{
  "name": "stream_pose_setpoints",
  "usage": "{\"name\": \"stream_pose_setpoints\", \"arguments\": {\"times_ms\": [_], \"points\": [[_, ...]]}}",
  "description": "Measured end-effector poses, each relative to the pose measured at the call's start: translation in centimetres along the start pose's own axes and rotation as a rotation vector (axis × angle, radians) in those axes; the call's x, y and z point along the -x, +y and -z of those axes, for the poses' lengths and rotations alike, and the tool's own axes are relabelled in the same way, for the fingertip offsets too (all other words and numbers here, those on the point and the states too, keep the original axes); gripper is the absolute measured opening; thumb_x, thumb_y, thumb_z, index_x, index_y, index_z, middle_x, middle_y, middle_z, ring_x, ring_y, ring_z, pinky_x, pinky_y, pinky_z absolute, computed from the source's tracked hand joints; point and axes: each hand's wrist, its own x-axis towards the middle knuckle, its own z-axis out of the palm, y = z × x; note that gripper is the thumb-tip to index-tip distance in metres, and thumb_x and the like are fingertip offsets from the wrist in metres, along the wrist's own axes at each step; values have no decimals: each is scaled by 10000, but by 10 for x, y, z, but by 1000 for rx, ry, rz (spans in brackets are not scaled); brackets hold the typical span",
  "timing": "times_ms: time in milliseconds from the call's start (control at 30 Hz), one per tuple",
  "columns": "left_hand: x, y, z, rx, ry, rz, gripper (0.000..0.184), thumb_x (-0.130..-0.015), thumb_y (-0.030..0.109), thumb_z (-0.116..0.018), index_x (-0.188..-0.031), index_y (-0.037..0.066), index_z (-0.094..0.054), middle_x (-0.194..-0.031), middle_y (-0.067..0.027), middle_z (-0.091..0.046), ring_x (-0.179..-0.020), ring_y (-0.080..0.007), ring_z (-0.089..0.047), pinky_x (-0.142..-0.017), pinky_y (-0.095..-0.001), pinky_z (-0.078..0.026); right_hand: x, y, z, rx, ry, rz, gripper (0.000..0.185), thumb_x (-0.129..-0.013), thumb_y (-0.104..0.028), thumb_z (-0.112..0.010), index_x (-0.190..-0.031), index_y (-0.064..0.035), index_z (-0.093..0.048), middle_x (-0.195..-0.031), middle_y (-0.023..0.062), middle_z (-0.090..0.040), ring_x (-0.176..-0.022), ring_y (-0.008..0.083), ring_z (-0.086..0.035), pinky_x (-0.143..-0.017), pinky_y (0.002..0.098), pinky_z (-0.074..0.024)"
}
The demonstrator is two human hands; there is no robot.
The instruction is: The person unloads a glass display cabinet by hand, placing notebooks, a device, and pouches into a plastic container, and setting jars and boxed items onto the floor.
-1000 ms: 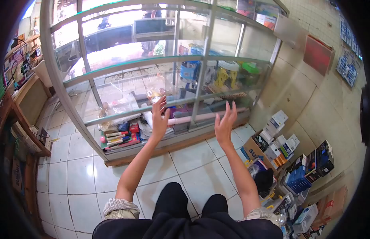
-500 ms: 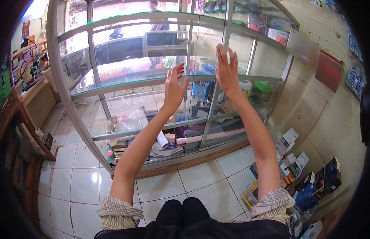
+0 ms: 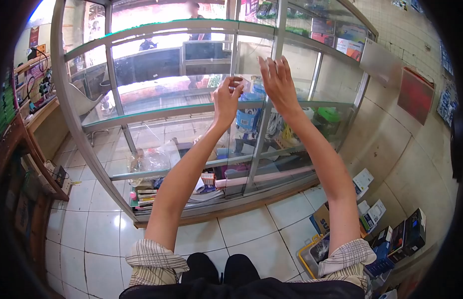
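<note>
In front of me stands a glass display cabinet (image 3: 179,115) with a metal frame and glass shelves. My left hand (image 3: 226,99) is raised at the middle shelf, close to a vertical glass edge. Its fingers are half curled and apart, with nothing visible between them. To its right, my right hand (image 3: 280,87) reaches up in front of an upright metal post, fingers spread and bent at the tips. Whether either hand touches the glass is unclear. Behind the panes are a blue container (image 3: 248,118) and a green-lidded jar (image 3: 329,117).
Books and papers (image 3: 147,198) fill the cabinet's bottom. Boxes (image 3: 408,231) and a yellow-edged case (image 3: 307,255) lie on the floor at right. A wooden shelf unit (image 3: 35,149) stands at left. A person (image 3: 199,27) is beyond the glass.
My left hand has shifted right and its fingers have curled more. The right hand has moved slightly left with its fingers more spread. The view has shifted a little.
</note>
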Motion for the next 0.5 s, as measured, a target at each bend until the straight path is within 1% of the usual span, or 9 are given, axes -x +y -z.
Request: {"name": "stream_pose_setpoints", "arguments": {"times_ms": [33, 100, 133, 167, 233, 367, 433, 500], "points": [[-2, 2, 1, 33, -5, 4, 197, -781, 80, -601, -972, 35, -606, -785, -86, -625, -662, -147, -626, -601, -262, -492, -1, -1, -1, -1, 13, -3, 497, -742, -113, -543, -1222, -39, -437, -1088, 116, -485, -1069, 255, -434, -1044, 429, -255], [-4, 7, 3, 6, 0, 18, 187, -783, 69, -593, -966, 30, -603, -781, -79, -627, -672, -146, -627, -607, -255, -491, 0, -2, -3, -27, 74, -9, 467, -749, -115, -544, -1201, -48, -451, -1039, 123, -492, -1034, 267, -451, -1037, 431, -263], [-4, 8, 3, 24, -14, 53, 186, -782, 65, -592, -964, 29, -603, -779, -77, -627, -673, -146, -627, -609, -253, -491, 1, -1, -5, -79, 70, -6, 476, -736, -92, -560, -1194, -85, -428, -1053, 143, -482, -1019, 285, -449, -1029, 448, -265], [-4, 9, 4, 42, -32, 92, 185, -782, 62, -591, -963, 28, -603, -776, -75, -628, -674, -146, -628, -610, -252, -491, 1, 0, -8, -81, 71, -9, 476, -736, -92, -560, -1194, -85, -428, -1053, 143, -482, -1019, 285, -449, -1029, 448, -265], [-5, 8, 6, 42, -42, 89, 189, -783, 66, -590, -967, 25, -602, -784, -78, -631, -676, -148, -628, -612, -255, -491, 3, 1, -8, -131, 89, 46, 482, -717, -66, -579, -1160, -121, -397, -1075, 164, -468, -1018, 303, -438, -1015, 472, -260], [-2, 5, 4, 55, -33, 73, 192, -787, 73, -585, -972, 25, -602, -796, -87, -631, -684, -152, -630, -611, -259, -489, 6, 3, -7, -145, 64, 71, 465, -709, -57, -589, -1114, -137, -375, -1092, 180, -458, -1027, 313, -424, -1001, 482, -257], [-3, 5, 7, 34, -21, 44, 195, -787, 80, -585, -974, 28, -603, -803, -92, -629, -687, -153, -630, -613, -260, -488, 5, 0, -7, -194, 107, 52, 418, -716, -68, -589, -1077, -129, -388, -1095, 181, -458, -1035, 315, -416, -988, 479, -262], [-2, 5, 8, 33, -15, 62, 194, -790, 87, -583, -974, 29, -604, -806, -92, -629, -688, -152, -630, -615, -262, -489, 4, -1, -8, -196, 103, 61, 405, -715, -70, -591, -1062, -128, -390, -1099, 181, -457, -1032, 318, -416, -983, 477, -267]]}}
